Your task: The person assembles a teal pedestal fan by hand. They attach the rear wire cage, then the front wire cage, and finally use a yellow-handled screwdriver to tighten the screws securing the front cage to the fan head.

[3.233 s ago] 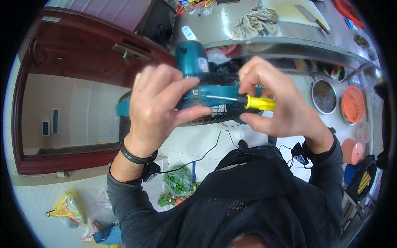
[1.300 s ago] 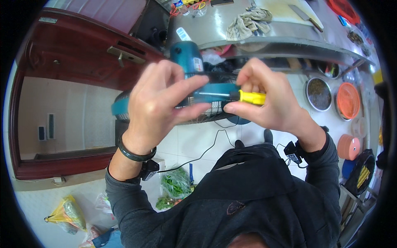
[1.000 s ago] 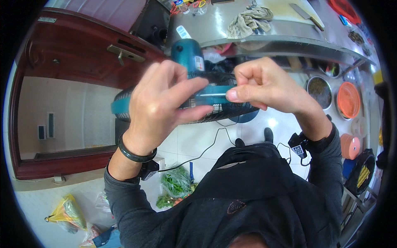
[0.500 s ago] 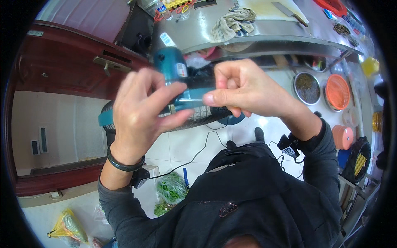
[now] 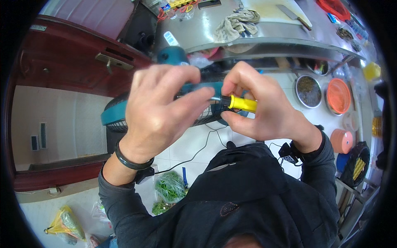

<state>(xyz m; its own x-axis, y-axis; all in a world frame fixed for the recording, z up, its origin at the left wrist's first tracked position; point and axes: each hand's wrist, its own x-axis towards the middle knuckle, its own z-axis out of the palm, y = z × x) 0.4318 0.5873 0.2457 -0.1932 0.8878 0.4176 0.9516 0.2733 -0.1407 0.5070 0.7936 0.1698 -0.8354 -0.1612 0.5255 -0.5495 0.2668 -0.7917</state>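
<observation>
A screwdriver with a yellow handle point(image 5: 245, 103) and a black collar is gripped in my right hand point(image 5: 269, 101), its fingers curled round the handle. Its shaft points left toward my left hand point(image 5: 159, 111), whose fingers close about the shaft; the tip is hidden behind them. Just beyond both hands is a standing fan, with a teal motor housing point(image 5: 170, 55), a teal rim point(image 5: 113, 114) and a wire grille. My hands cover much of the fan's middle.
Ahead stands a metal worktable point(image 5: 198, 31) with a crumpled cloth point(image 5: 235, 25) and a knife point(image 5: 293, 16) on a white board. A pan point(image 5: 308, 91) and an orange basket point(image 5: 338, 96) are at right. Bagged greens point(image 5: 170, 186) lie on the floor, near a dark cable point(image 5: 194, 153).
My left hand has moved right and turned its back upward. My right hand has shifted slightly right and opened its grip enough to show the yellow screwdriver handle.
</observation>
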